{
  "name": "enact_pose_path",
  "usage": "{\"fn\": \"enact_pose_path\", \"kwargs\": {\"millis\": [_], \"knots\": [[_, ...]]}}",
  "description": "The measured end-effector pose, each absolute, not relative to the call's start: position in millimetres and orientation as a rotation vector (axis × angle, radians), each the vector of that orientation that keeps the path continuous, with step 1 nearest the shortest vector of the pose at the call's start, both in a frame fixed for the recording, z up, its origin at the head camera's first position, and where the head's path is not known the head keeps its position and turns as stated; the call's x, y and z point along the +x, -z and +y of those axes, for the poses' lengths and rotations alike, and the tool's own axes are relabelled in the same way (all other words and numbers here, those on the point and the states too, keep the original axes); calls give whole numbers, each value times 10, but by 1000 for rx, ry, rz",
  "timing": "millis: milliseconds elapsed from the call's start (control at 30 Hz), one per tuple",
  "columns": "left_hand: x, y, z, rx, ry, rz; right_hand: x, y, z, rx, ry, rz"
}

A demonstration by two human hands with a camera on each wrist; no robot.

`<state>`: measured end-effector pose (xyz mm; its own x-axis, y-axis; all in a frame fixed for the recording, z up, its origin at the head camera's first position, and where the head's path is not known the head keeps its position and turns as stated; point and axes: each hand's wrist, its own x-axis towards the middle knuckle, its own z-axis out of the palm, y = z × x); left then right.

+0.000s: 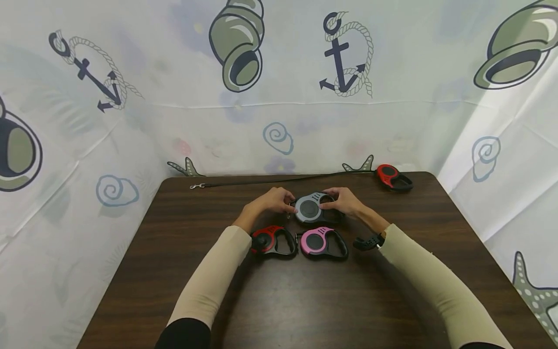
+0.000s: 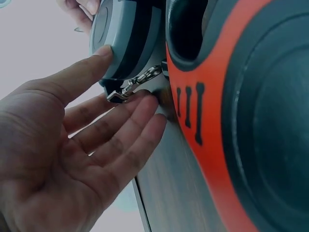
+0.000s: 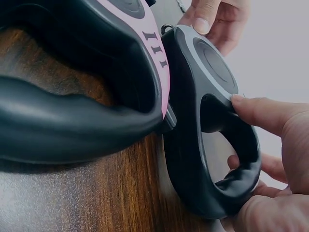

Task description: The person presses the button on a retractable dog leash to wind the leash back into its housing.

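Note:
A grey-and-black retractable dog leash (image 1: pixel 310 209) lies mid-table with its round housing to the left and loop handle to the right. My left hand (image 1: pixel 275 200) is at the housing end, its thumb touching the edge and its loosely extended fingers beside the metal clip (image 2: pixel 140 78) in the left wrist view. At the other end my right hand (image 1: pixel 347 201) holds the handle, thumb on top near the housing and fingers around the far side of the grip. Nearer me, a pink-and-black retractable leash (image 1: pixel 323 231) and a red-and-black one (image 1: pixel 272 231) lie side by side.
Along the back edge of the brown wooden table (image 1: pixel 279 300), another red retractable leash (image 1: pixel 387 170) has its black cord (image 1: pixel 261 182) drawn out leftward to a metal clip (image 1: pixel 197 186). Patterned cloth (image 1: pixel 196 140) stands behind and around the table. A black band (image 1: pixel 368 243) is on my right wrist.

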<state>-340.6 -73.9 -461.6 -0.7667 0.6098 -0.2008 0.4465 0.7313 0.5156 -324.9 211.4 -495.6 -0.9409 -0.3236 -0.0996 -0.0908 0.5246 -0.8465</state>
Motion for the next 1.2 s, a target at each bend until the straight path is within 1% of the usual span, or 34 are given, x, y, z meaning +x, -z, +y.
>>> {"fn": "enact_pose_path", "kwargs": {"millis": [300,700,933,1200], "knots": [[-3385,4637,-763,789,-568,2588,-3218,4932,2057,-344,1306,2537],[-3329,4663,-798,784,-579,2578,-3182,4985,2109,-466,1146,2653],[-3326,4633,-956,812,-676,2601,-3140,4934,2184,-466,1209,2687],[-3336,4649,-1297,808,-778,2683,-3145,4853,2426,-462,1126,2789]]}}
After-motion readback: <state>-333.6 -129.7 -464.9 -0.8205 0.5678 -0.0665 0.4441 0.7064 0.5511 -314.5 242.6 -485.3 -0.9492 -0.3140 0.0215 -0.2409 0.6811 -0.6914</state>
